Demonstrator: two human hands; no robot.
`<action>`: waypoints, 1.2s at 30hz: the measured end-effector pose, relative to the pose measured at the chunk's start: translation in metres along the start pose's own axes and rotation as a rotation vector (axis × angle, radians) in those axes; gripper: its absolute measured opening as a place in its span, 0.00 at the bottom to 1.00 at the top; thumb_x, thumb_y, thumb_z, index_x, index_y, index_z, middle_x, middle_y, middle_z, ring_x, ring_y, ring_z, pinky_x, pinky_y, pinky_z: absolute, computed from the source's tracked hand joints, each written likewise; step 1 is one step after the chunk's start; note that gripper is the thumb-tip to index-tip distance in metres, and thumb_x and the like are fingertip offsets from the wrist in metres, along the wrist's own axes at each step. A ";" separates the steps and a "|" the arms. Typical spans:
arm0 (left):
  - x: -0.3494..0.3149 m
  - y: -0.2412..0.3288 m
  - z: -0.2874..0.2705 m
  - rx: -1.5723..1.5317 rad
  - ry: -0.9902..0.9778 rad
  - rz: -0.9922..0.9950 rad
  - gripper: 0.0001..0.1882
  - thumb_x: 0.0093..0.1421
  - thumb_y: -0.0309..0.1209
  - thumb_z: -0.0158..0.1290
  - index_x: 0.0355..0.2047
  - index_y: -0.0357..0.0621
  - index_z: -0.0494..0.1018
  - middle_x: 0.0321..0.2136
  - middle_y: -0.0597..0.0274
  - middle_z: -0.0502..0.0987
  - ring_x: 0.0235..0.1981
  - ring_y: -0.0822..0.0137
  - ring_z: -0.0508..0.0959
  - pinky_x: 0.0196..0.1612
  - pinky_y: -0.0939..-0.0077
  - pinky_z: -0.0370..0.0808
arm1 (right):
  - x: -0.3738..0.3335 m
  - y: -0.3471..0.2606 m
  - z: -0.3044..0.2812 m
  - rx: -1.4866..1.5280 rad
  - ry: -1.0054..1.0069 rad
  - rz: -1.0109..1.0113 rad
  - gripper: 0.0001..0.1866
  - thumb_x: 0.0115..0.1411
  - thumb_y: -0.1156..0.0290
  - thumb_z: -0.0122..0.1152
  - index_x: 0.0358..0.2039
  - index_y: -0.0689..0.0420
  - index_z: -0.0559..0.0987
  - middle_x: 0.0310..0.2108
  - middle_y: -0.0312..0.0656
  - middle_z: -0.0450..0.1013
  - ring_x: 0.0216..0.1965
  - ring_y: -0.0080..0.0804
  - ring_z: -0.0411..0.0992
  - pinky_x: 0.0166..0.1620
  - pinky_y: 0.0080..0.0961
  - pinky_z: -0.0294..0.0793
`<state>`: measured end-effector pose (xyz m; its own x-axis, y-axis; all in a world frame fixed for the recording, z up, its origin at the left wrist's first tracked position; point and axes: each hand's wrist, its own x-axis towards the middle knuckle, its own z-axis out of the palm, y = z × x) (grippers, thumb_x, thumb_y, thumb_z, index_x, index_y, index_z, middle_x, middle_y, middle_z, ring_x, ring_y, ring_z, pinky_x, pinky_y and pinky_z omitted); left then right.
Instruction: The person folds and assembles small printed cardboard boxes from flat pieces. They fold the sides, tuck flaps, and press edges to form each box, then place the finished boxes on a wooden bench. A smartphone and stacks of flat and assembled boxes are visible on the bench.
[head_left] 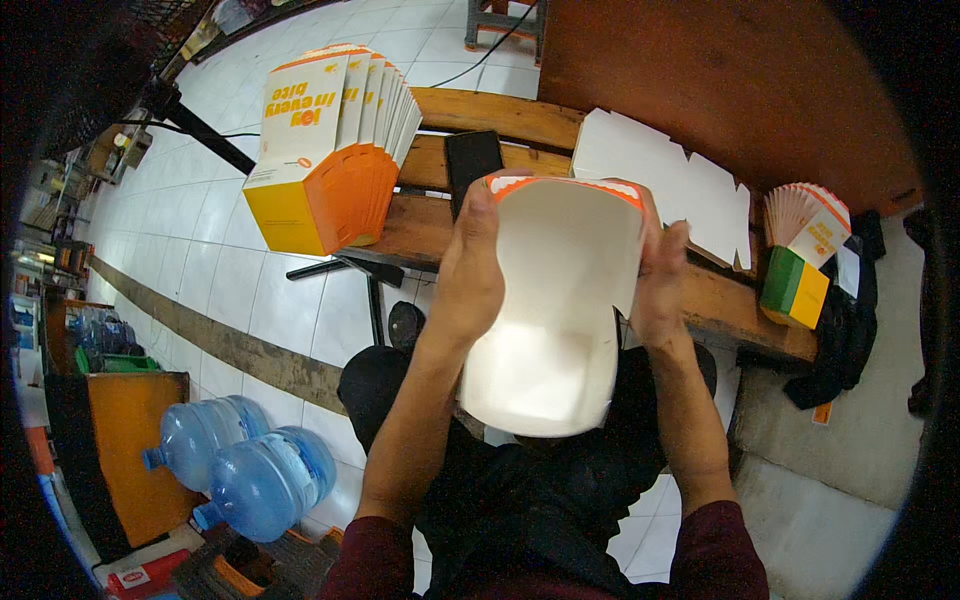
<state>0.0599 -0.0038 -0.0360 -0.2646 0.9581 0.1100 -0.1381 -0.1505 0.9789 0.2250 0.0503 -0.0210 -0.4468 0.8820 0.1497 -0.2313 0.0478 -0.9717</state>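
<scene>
I hold a paperboard food carton [550, 310] over my lap, its plain white inside facing up and an orange scalloped rim at the far end. My left hand [472, 265] is wrapped round its left side, with the thumb near the rim. On the right side, my right hand [658, 285] presses against the carton's edge, its fingers slightly blurred and partly hidden behind the board. Flat white carton blanks [655, 180] lie on the wooden bench [520, 120] just beyond the right hand. To the left stands a nested stack of printed orange, white and yellow cartons [335, 160].
A dark flat rectangular object [472, 165] rests on the bench. At its right end is another carton stack [800, 255], green and yellow below, near dark cloth [850, 320]. Large blue water bottles [270, 480] lie at lower left. A black stand [205, 130] rises at upper left.
</scene>
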 end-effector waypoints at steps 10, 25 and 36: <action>-0.008 0.007 0.019 0.089 0.190 0.001 0.19 0.65 0.41 0.55 0.30 0.34 0.79 0.20 0.69 0.77 0.21 0.81 0.70 0.26 0.82 0.69 | -0.006 0.005 0.003 -0.318 0.132 0.143 0.19 0.69 0.57 0.50 0.34 0.62 0.78 0.24 0.30 0.73 0.25 0.13 0.67 0.28 0.17 0.69; -0.008 0.007 0.019 0.223 0.138 0.138 0.18 0.70 0.39 0.47 0.34 0.33 0.75 0.24 0.69 0.75 0.25 0.82 0.69 0.27 0.85 0.66 | -0.003 -0.003 -0.016 -0.263 -0.074 0.089 0.24 0.69 0.54 0.48 0.30 0.64 0.77 0.22 0.35 0.74 0.24 0.19 0.68 0.28 0.25 0.70; 0.003 -0.009 0.015 0.149 -0.124 -0.107 0.21 0.70 0.43 0.45 0.35 0.34 0.74 0.26 0.66 0.73 0.31 0.79 0.68 0.37 0.81 0.67 | -0.008 0.010 -0.027 -0.350 0.265 -0.028 0.25 0.69 0.51 0.47 0.30 0.63 0.77 0.24 0.36 0.73 0.28 0.21 0.67 0.34 0.24 0.68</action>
<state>0.0746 0.0039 -0.0424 -0.1352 0.9907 0.0155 -0.0144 -0.0176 0.9997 0.2498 0.0562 -0.0372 -0.1968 0.9657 0.1694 0.0866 0.1893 -0.9781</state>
